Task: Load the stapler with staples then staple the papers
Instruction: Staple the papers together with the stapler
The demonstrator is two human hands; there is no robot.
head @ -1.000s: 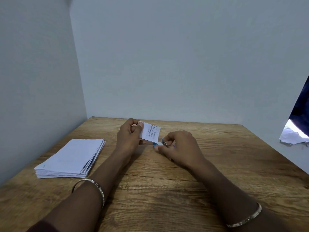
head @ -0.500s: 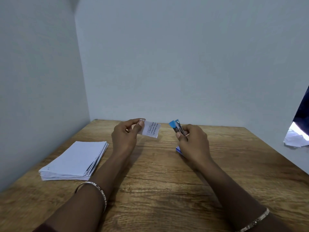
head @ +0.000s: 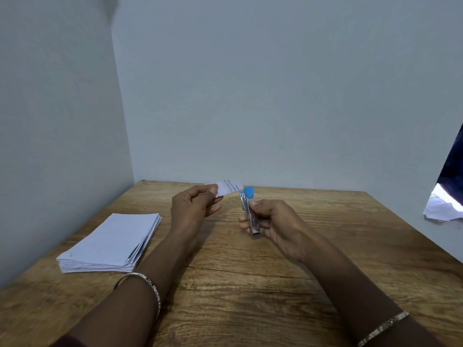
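Note:
My left hand (head: 194,207) pinches a small white printed paper slip (head: 230,188) between thumb and fingers, raised above the wooden table (head: 250,284). My right hand (head: 271,221) grips a small stapler (head: 249,212), held nearly upright just right of the slip. Its metal body shows below its blue plastic top end. The stapler's lower part is hidden in my palm. A stack of white papers (head: 111,242) lies on the table at the left, apart from both hands. No loose staples are visible.
Grey walls close the table at the left and the back. At the right edge a dark cloth (head: 453,161) and crumpled white paper (head: 441,209) show beyond the table.
My right hand lifted the stapler off the table and turned it upright. My left hand raised the paper slip slightly. The two hands moved apart, then the stapler came near the slip.

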